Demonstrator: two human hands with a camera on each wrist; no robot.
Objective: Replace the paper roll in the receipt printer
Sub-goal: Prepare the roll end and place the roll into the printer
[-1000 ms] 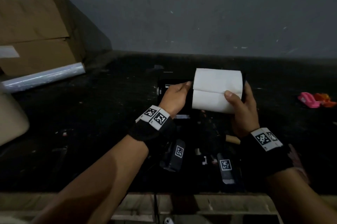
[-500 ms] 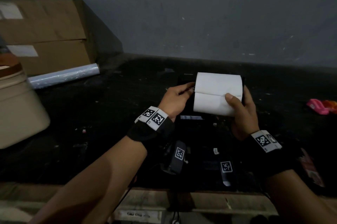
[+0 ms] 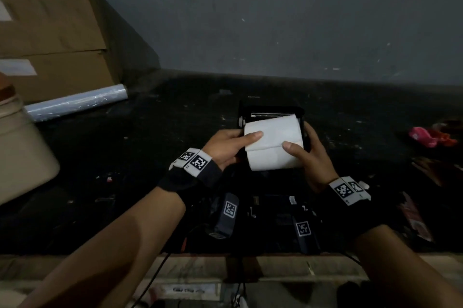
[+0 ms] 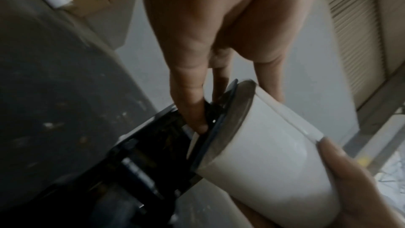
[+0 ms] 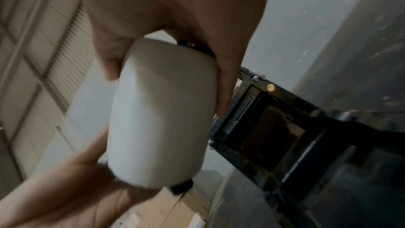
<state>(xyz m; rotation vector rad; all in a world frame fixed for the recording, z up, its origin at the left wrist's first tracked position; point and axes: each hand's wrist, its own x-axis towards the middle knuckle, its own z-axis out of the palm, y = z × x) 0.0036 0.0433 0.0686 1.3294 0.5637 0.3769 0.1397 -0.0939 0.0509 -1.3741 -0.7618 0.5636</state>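
head view: both hands (image 3: 225, 147) (image 3: 310, 155) grip the paper roll (image 3: 273, 145).

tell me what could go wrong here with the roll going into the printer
The paper roll sits tilted over the open printer, so it may seat crooked. Its loose leading edge lies folded back under the left hand's thumb and could get trapped underneath. The right hand grips near the bay wall; fingers might get pinched.

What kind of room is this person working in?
Probably a storeroom or back workshop. Cardboard boxes are stacked against a bare grey wall, a roll of clear film lies beside them, and the dark worktop is scuffed and littered with scraps.
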